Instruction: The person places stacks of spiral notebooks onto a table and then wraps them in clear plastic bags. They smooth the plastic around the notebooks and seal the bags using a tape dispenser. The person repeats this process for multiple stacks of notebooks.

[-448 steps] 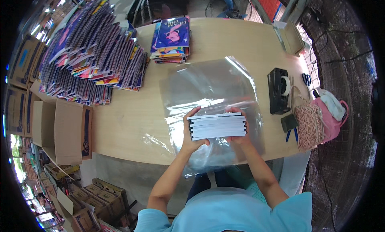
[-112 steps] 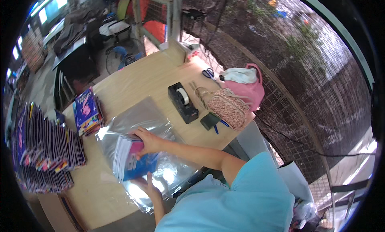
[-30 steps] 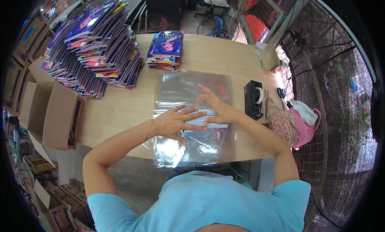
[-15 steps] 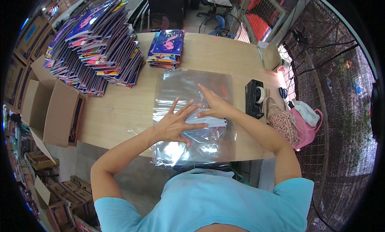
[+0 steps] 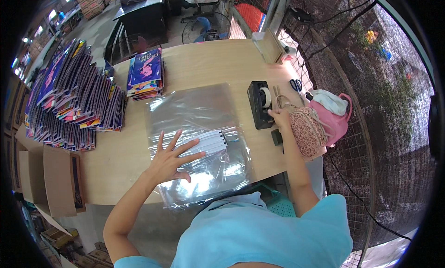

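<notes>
My left hand (image 5: 169,160) lies with its fingers spread, pressing on a clear plastic sheet or bag (image 5: 185,103). Beneath and beside its fingers is a flat stack of white paper strips (image 5: 211,143) with dark marks along the right end. My right hand (image 5: 281,118) is at the near right side of a black tape dispenser (image 5: 256,108), its fingers drawn together by the tape roll (image 5: 265,97). Whatever those fingertips pinch is too small to make out. A small dark block (image 5: 276,137) sits just below the dispenser, beside my right wrist.
Spiral notebooks rise in a tall pile (image 5: 79,94) at left, with a smaller stack (image 5: 146,73) beside it. An open cardboard box (image 5: 60,175) stands at the table's left edge. Scissors (image 5: 295,85), a patterned pouch (image 5: 306,131) and a pink bag (image 5: 336,115) lie at right.
My right hand has left the plastic and moved right to the tape dispenser. My left hand stays spread on the plastic. The view has turned to the right.
</notes>
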`<act>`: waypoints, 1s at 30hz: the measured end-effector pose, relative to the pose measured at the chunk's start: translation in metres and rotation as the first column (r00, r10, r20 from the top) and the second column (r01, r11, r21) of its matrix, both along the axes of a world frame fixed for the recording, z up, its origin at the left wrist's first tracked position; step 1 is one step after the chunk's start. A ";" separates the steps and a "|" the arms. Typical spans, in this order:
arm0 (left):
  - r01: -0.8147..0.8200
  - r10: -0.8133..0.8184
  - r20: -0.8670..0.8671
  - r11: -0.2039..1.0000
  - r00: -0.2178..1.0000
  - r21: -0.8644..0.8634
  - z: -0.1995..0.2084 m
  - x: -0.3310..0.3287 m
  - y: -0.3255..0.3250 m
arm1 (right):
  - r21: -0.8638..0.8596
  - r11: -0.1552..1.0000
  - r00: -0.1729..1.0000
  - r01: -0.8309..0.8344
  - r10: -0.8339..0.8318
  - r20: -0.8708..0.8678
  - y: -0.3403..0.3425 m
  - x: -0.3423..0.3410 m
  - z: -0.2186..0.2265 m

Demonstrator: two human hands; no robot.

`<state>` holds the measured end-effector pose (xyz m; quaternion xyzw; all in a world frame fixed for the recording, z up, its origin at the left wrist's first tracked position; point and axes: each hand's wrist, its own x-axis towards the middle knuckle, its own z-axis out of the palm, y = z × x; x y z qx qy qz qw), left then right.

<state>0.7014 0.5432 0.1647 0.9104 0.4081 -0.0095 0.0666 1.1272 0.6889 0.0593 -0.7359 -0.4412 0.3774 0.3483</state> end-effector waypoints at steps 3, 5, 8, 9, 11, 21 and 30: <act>0.006 -0.006 -0.004 1.000 1.000 -0.004 0.001 0.001 0.002 | -0.161 0.978 0.939 0.129 -0.173 -0.299 0.005 0.013 -0.008; 0.023 -0.023 -0.006 1.000 1.000 -0.004 0.002 0.002 0.004 | -0.231 0.962 0.924 0.143 -0.213 -0.316 0.015 0.024 -0.021; 0.034 -0.034 -0.001 0.999 0.999 0.003 0.001 0.003 0.004 | -0.065 0.995 0.938 0.075 -0.093 -0.334 0.014 0.029 -0.038; 0.035 -0.035 0.003 0.999 0.999 0.004 0.002 0.003 0.004 | 0.033 0.999 0.945 0.032 -0.019 -0.327 0.012 0.028 -0.041; 0.032 -0.032 0.011 0.999 0.999 0.018 0.000 0.000 0.004 | 0.093 0.994 0.991 0.066 -0.054 -0.119 -0.012 0.023 -0.047; 0.052 -0.049 0.072 0.998 0.996 -0.045 0.004 0.002 0.006 | -0.139 0.939 0.046 0.315 -0.161 -0.986 -0.078 -0.061 -0.095; 0.077 -0.086 0.072 0.991 0.994 0.112 -0.007 -0.007 0.007 | 0.195 0.349 0.377 -0.917 0.917 0.131 -0.070 -0.222 0.128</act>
